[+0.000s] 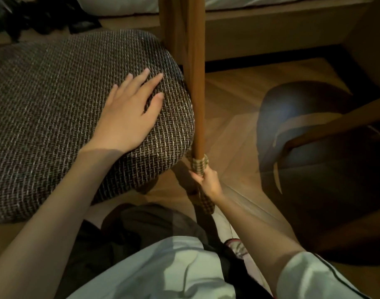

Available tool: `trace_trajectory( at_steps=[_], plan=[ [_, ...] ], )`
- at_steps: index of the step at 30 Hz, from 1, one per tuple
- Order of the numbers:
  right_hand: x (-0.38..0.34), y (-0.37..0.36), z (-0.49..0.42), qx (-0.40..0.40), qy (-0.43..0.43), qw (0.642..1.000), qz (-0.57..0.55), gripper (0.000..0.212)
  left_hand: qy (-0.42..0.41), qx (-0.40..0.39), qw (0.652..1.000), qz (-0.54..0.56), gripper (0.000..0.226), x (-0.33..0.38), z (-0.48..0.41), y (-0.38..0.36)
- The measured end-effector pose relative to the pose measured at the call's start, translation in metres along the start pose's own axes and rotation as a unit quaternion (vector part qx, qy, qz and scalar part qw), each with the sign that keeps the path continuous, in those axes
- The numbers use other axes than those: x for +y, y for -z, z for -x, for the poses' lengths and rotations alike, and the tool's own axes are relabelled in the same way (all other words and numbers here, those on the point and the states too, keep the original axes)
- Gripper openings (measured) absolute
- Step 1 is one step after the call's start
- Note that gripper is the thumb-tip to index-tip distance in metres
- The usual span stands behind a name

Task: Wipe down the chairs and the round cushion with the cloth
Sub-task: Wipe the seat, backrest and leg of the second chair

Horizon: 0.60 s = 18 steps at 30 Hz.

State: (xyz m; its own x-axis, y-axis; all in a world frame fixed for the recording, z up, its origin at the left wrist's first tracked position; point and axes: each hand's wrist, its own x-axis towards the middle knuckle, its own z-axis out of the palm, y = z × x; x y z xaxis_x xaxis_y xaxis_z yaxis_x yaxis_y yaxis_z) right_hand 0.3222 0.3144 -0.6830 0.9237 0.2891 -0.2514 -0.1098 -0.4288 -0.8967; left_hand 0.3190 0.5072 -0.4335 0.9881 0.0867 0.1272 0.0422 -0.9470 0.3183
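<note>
A round woven grey-brown cushion (55, 108) fills the left of the head view, on a chair seat. My left hand (130, 106) lies flat on its right side, fingers straight. A wooden chair leg (196, 83) runs down just right of the cushion. Low on that leg, my right hand (208, 180) grips a checked cloth (201, 164) wrapped round the wood. A loose end of the cloth hangs below my wrist.
A second chair (314, 130) with a dark seat and wooden rails stands at the right, blurred. Herringbone wood floor (232, 98) lies between. A bed base with white bedding (260, 3) runs along the back. Dark clothing is heaped at top left.
</note>
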Motion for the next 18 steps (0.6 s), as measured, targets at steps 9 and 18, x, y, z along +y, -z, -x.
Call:
trace_trajectory(
  at_steps=[9,18],
  plan=[
    [-0.057,0.007,-0.022,0.144,0.12,0.978,-0.087,0.057,0.01,0.002,1.0,0.011,0.048,0.007,0.003,0.004],
    [-0.008,-0.025,-0.017,0.16,0.025,0.979,-0.122,0.057,0.005,0.011,1.0,0.019,0.046,0.006,0.002,0.004]
  ],
)
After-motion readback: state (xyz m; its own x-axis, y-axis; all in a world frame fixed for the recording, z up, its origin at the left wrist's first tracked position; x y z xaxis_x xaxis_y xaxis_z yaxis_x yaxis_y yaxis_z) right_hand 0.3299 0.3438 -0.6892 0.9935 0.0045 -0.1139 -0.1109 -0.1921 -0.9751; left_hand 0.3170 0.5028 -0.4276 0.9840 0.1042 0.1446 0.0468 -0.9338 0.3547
